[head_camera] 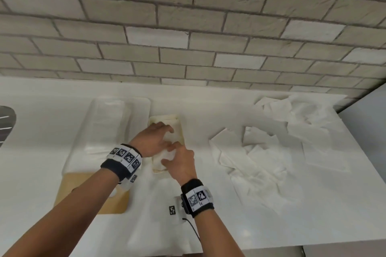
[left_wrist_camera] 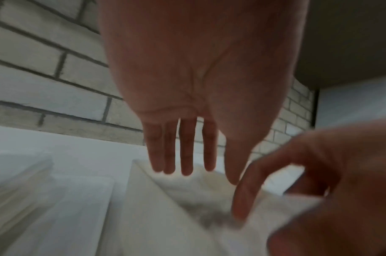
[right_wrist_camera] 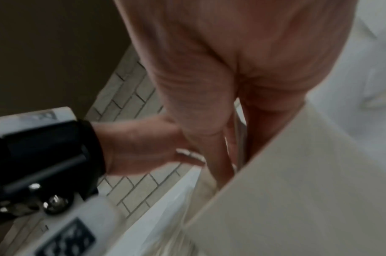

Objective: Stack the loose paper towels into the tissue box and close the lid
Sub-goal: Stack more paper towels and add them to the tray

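An open cream tissue box (head_camera: 180, 123) lies lengthwise in the middle of the white counter. My left hand (head_camera: 161, 134) reaches into its far half with straight fingers (left_wrist_camera: 186, 155) on the stacked white paper towels (left_wrist_camera: 187, 194). My right hand (head_camera: 174, 155) is at the box's near end, where its index finger (left_wrist_camera: 242, 199) and thumb pinch a folded towel (head_camera: 168, 155). In the right wrist view a cream surface (right_wrist_camera: 297, 190) hides the tips of my right hand (right_wrist_camera: 231, 104). A heap of loose towels (head_camera: 271, 152) lies to the right.
Left of the box lies a long clear cover (head_camera: 108, 131) with a tan wooden board (head_camera: 117, 202) at its near end. A small marker tag (head_camera: 172, 210) stands near my right wrist. A brick wall (head_camera: 188, 37) backs the counter, and a dark metal object (head_camera: 6, 123) shows at the far left.
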Tool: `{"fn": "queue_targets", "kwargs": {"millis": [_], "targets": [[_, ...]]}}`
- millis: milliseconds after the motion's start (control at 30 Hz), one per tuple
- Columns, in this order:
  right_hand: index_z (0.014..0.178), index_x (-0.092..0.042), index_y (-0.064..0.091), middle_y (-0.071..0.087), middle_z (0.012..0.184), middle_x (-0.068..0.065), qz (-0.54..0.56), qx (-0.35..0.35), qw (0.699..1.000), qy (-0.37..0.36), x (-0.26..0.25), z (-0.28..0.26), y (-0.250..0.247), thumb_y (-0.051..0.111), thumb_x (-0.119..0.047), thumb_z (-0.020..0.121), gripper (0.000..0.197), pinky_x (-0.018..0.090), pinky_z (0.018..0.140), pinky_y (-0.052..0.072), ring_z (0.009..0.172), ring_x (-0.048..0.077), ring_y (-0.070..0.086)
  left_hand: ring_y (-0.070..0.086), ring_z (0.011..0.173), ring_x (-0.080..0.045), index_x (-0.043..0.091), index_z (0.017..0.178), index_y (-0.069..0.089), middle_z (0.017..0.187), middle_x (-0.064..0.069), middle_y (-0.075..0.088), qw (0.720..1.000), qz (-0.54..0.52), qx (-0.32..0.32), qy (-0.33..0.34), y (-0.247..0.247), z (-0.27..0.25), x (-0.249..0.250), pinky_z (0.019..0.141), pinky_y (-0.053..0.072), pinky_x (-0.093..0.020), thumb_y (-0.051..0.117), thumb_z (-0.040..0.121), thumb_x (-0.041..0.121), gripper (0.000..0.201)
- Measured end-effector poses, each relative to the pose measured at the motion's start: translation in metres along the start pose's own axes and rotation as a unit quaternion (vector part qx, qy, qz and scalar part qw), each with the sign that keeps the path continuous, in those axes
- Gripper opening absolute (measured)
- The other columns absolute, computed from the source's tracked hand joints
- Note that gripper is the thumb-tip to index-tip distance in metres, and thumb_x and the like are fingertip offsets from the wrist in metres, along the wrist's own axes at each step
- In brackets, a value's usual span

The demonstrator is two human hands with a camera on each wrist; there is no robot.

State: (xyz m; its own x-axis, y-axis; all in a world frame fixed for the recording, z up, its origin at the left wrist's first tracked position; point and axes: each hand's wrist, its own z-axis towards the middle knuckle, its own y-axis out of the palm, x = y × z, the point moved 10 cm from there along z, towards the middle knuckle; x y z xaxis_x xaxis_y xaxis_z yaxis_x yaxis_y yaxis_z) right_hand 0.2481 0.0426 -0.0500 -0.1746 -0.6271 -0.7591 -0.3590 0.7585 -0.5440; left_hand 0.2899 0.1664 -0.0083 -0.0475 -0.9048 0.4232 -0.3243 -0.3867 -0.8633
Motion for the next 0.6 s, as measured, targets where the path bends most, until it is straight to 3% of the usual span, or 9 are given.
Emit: {"fn": "queue_targets", "kwargs": {"millis": [67, 133, 200, 233, 367, 433, 500, 600], "targets": [[0.109, -0.026, 0.068, 0.072, 0.098, 0.003, 0.006, 0.038, 0.998, -0.039, -0.001, -0.003, -0.026, 0.079, -0.025, 0.093, 0.02, 0.024, 0.074, 0.055, 0.08, 0.015, 0.069, 0.046, 0.142, -0.029, 0.027, 0.157, 0.043, 0.16, -0.003, 0.04, 0.996, 0.064, -0.065, 0.0, 0.027, 0.001, -0.001, 0.116, 0.04, -0.042, 0.056, 0.105, 0.054, 0.06], [0.1, -0.027, 0.067, 0.078, 0.084, -0.001, -0.014, 0.103, 0.993, -0.062, 0.004, -0.006, -0.069, 0.072, -0.022, 0.096, 0.009, 0.017, 0.068, 0.05, 0.074, 0.012, 0.072, 0.047, 0.141, -0.031, 0.028, 0.159, 0.037, 0.162, -0.003, 0.036, 0.989, 0.13, -0.071, 0.006, 0.038, 0.002, -0.001, 0.116, 0.039, -0.041, 0.06, 0.099, 0.062, 0.073], [0.098, -0.025, 0.067, 0.08, 0.086, -0.001, -0.083, 0.157, 0.982, -0.062, 0.021, 0.001, -0.11, 0.066, -0.019, 0.099, 0.005, 0.015, 0.064, 0.042, 0.081, 0.018, 0.074, 0.046, 0.142, -0.03, 0.029, 0.158, 0.036, 0.161, -0.002, 0.033, 0.988, 0.143, -0.06, -0.001, 0.039, 0.004, -0.001, 0.116, 0.038, -0.038, 0.064, 0.096, 0.061, 0.076], [0.101, -0.021, 0.068, 0.079, 0.092, 0.003, -0.117, 0.176, 0.976, -0.052, 0.034, 0.007, -0.127, 0.064, -0.019, 0.099, 0.005, 0.02, 0.067, 0.043, 0.088, 0.024, 0.074, 0.044, 0.144, -0.029, 0.029, 0.158, 0.036, 0.161, -0.001, 0.033, 0.99, 0.135, -0.052, -0.005, 0.038, 0.004, 0.0, 0.116, 0.038, -0.038, 0.066, 0.096, 0.059, 0.075], [0.133, -0.014, 0.055, 0.061, 0.129, 0.015, -0.246, 0.152, 0.957, 0.033, 0.098, 0.035, -0.156, 0.068, -0.029, 0.096, 0.042, 0.045, 0.091, 0.058, 0.118, 0.039, 0.063, 0.049, 0.14, -0.026, 0.025, 0.154, 0.045, 0.158, 0.0, 0.043, 0.995, 0.072, 0.069, -0.014, 0.009, -0.006, 0.02, 0.106, 0.05, -0.043, 0.066, 0.101, 0.042, 0.06], [0.137, -0.012, 0.048, 0.056, 0.132, 0.014, -0.313, 0.126, 0.94, 0.055, 0.12, 0.042, -0.16, 0.069, -0.034, 0.091, 0.055, 0.048, 0.091, 0.059, 0.122, 0.039, 0.06, 0.058, 0.129, -0.025, 0.024, 0.145, 0.054, 0.147, 0.001, 0.056, 0.99, 0.023, 0.139, -0.008, -0.006, -0.017, 0.04, 0.093, 0.056, -0.044, 0.067, 0.101, 0.038, 0.049], [0.129, -0.011, 0.052, 0.059, 0.124, 0.012, -0.326, 0.129, 0.935, 0.051, 0.129, 0.045, -0.167, 0.066, -0.033, 0.091, 0.046, 0.046, 0.084, 0.059, 0.117, 0.037, 0.061, 0.065, 0.119, -0.022, 0.024, 0.136, 0.061, 0.134, 0.003, 0.066, 0.981, -0.043, 0.189, 0.015, -0.012, -0.027, 0.06, 0.089, 0.058, -0.041, 0.069, 0.1, 0.035, 0.039], [0.12, -0.017, 0.063, 0.067, 0.115, 0.009, -0.225, 0.146, 0.961, 0.061, 0.141, 0.05, -0.182, 0.059, -0.031, 0.097, 0.027, 0.04, 0.079, 0.05, 0.11, 0.036, 0.064, 0.067, 0.113, -0.01, 0.026, 0.126, 0.067, 0.121, 0.012, 0.072, 0.964, -0.154, 0.216, 0.034, -0.006, -0.034, 0.083, 0.095, 0.057, -0.036, 0.071, 0.1, 0.034, 0.027]]}}
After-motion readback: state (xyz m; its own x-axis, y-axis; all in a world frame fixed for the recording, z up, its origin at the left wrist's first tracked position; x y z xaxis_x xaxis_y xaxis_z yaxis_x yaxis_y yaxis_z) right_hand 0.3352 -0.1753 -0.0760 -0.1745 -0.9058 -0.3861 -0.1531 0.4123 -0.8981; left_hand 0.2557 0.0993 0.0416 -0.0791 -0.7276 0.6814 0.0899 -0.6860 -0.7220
